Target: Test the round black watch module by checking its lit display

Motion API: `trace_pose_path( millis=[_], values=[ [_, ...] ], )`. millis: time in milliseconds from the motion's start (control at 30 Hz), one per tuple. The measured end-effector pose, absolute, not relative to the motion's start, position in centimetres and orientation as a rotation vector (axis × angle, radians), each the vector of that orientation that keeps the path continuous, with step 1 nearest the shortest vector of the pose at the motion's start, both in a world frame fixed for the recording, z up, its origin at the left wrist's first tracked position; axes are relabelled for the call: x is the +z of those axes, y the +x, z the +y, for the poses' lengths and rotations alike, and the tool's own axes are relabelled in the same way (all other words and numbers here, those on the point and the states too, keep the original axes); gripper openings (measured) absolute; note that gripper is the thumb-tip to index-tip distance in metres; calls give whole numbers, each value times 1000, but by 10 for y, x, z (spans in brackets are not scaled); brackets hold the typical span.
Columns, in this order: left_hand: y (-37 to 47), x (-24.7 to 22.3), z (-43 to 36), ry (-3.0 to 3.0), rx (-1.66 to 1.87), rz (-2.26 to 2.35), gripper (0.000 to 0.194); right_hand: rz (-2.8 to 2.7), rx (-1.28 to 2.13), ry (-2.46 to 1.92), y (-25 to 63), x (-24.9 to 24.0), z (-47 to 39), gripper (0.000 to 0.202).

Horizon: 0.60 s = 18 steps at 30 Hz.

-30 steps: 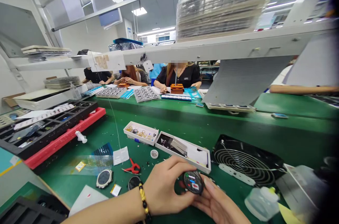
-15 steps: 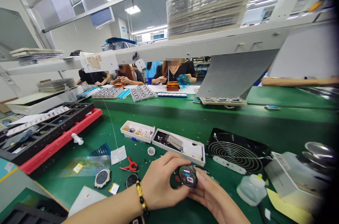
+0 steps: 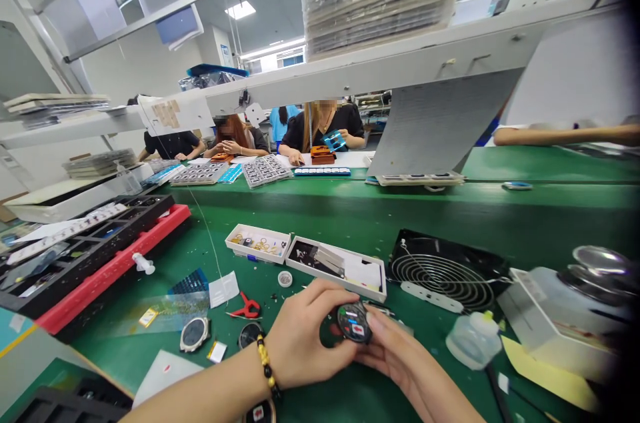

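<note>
Between both hands I hold a round black watch (image 3: pixel 353 321), its lit face showing small coloured icons and tilted toward me. My left hand (image 3: pixel 306 333), with a beaded bracelet on the wrist, curls its thumb and fingers around the watch's left edge. On the right edge, my right hand (image 3: pixel 387 349) grips it with the thumb along the rim and fingers underneath. Left of my wrist lie a silver-rimmed watch (image 3: pixel 195 334), a dark round watch part (image 3: pixel 250 335) and a small battery (image 3: pixel 217 351). Another lit watch (image 3: pixel 259 413) is partly hidden beneath my left forearm.
Behind my hands stand two white parts trays (image 3: pixel 336 265), with a black fan (image 3: pixel 447 269) to their right. Red clamp (image 3: pixel 245 306) lies left. At right are a plastic bottle (image 3: pixel 473 339) and a metal-lidded dispenser (image 3: pixel 595 289). Several co-workers sit across the bench.
The view has shifted slightly, while both hands keep hold of the watch, its face turned a little. Across the bench, a co-worker has lifted a blue sheet and lowered the other hand to the table.
</note>
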<state>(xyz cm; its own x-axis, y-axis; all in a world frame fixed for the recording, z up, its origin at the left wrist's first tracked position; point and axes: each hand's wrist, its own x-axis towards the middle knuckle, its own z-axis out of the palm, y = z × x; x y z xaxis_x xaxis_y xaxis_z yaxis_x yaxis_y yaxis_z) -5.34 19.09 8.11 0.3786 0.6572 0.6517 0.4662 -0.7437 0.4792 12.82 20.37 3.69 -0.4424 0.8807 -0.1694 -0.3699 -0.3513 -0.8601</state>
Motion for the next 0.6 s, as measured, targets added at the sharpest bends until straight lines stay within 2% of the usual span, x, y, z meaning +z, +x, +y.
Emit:
trace_pose_path(
  millis=[600],
  values=[
    [-53, 83, 191, 2451, 1281, 981, 50, -1031, 1838, -878, 126, 37, 199, 69]
  ],
)
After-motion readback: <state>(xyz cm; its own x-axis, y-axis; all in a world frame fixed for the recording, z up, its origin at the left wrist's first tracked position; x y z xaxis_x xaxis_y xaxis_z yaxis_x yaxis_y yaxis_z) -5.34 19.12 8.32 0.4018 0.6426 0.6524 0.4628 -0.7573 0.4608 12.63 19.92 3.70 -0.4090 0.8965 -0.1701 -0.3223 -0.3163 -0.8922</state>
